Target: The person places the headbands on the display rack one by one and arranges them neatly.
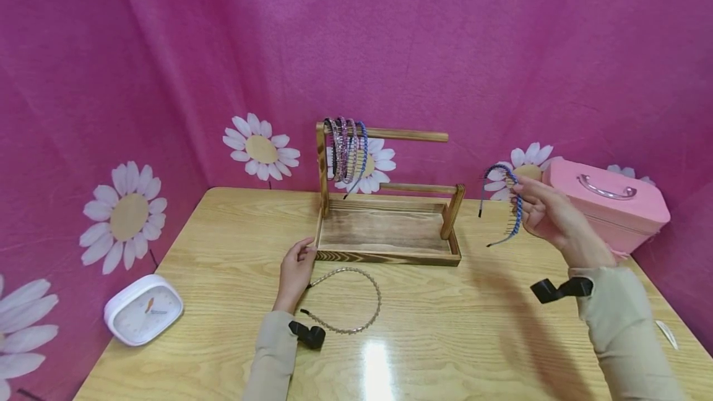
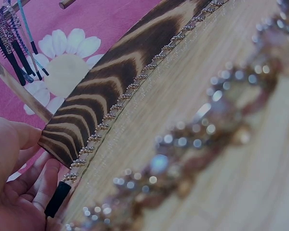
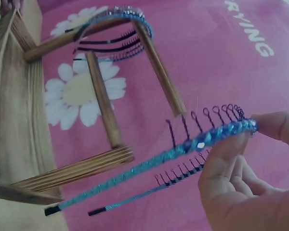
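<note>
While my right hand [image 1: 543, 212] pinches a blue headband [image 1: 509, 203] up in the air beside the pink box [image 1: 613, 203], my left hand [image 1: 295, 271] rests with loose fingers on the desk [image 1: 445, 339], touching the wooden rack [image 1: 384, 228] and a beaded headband [image 1: 351, 299]. More headbands [image 1: 346, 150] hang on the rack. Pink cloth [image 3: 250, 36] shows the letters "YING".

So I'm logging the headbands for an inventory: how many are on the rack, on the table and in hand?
Headbands hanging on the wooden rack, on its top bar: about 5, packed too close to be sure
Beaded headband on the table by the left hand: 1
Blue headband pinched in the right hand: 1
Total: about 7
</note>
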`<state>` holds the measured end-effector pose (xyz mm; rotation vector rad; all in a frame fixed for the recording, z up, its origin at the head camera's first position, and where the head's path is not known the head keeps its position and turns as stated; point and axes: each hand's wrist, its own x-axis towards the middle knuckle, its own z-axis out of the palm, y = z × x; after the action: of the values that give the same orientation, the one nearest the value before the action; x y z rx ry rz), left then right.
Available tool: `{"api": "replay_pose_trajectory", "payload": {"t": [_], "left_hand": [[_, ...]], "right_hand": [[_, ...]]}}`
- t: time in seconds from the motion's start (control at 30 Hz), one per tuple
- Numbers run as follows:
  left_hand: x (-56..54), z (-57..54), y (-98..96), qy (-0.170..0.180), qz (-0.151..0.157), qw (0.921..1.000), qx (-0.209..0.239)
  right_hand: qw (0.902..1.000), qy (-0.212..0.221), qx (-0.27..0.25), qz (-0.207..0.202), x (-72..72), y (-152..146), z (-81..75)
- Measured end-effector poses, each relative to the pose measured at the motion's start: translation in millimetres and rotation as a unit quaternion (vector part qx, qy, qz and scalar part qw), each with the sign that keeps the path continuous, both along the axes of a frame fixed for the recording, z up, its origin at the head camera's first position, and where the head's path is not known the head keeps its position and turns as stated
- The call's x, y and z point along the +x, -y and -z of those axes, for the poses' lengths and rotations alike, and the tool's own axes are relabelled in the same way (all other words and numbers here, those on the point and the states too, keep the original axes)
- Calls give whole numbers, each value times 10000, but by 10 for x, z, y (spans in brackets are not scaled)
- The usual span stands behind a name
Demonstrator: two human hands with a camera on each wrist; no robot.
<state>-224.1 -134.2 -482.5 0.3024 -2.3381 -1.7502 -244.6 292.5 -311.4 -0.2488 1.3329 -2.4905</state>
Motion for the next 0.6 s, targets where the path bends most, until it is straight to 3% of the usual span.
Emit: {"api": "replay_pose_trajectory", "payload": {"t": [0.2,0.4,0.6], "left_hand": [[-2,9,3,-66,19,10000,-1],[-12,19,6,-121,-15,9999,0],[-10,12,10,-88,24,9999,74]], "right_hand": [[9991,118,317,251,-269,106,-284],[9986,248,-94,460,-510,289,-475],[9954,-76,-459,833,-676,477,-525]]}}
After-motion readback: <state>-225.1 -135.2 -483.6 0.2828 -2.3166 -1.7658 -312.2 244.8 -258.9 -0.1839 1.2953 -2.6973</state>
